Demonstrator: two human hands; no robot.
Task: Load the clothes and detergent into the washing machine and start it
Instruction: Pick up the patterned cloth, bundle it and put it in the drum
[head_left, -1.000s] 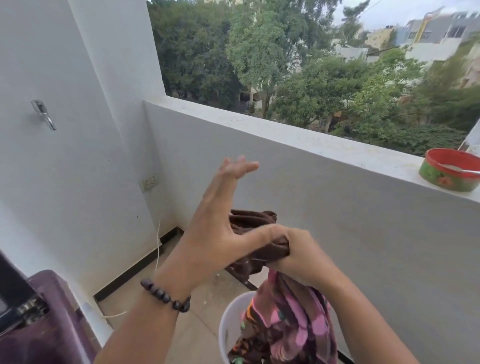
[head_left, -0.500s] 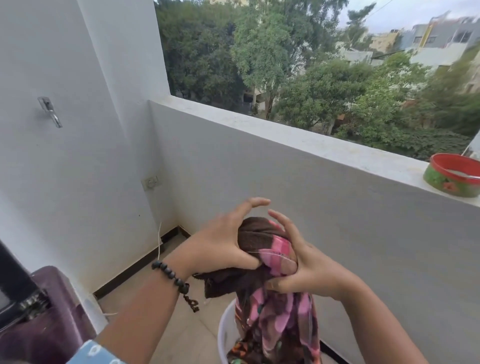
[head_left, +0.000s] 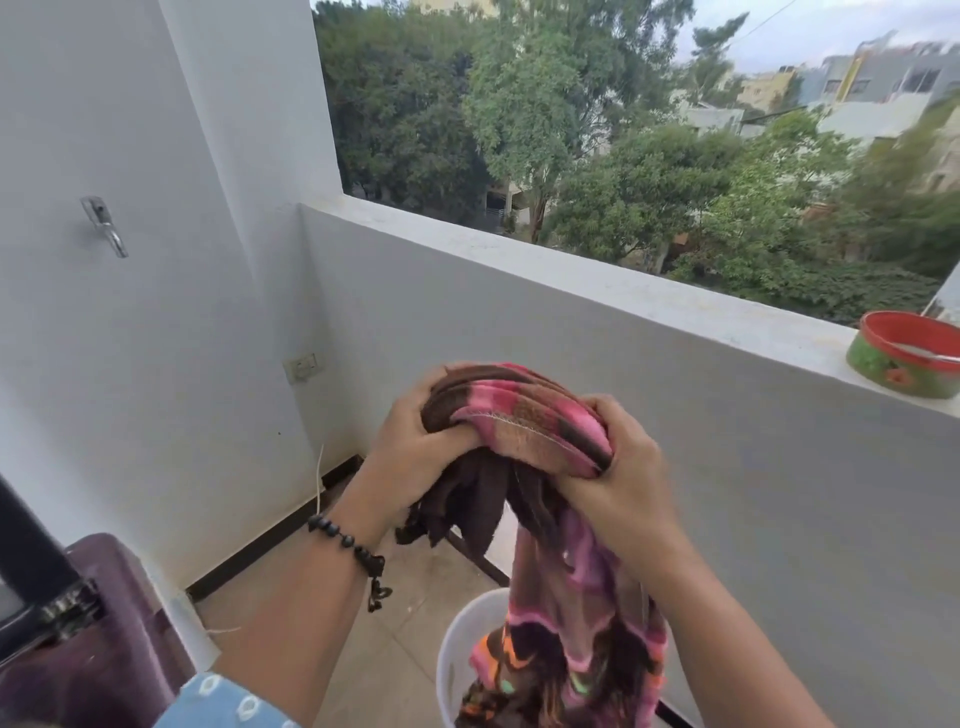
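Note:
Both my hands hold a bunched pink and brown striped cloth (head_left: 524, 415) up in front of me. My left hand (head_left: 415, 441) grips its left side and my right hand (head_left: 618, 467) grips its right side. The cloth's tail hangs down into a white bucket (head_left: 454, 660) on the floor, where more colourful clothes (head_left: 519, 686) lie. The purple washing machine (head_left: 88, 639) shows at the bottom left corner, mostly cut off by the frame.
A grey parapet wall (head_left: 623, 364) runs across ahead, with a red and green bowl (head_left: 906, 358) on its ledge at the right. On the left white wall are a tap (head_left: 104, 226) and a socket (head_left: 302, 367). Tiled floor (head_left: 395, 623) lies between machine and bucket.
My left hand, open and raised a second ago, has closed onto the cloth. Both hands have gathered the cloth into a bundle and lifted it higher out of the bucket.

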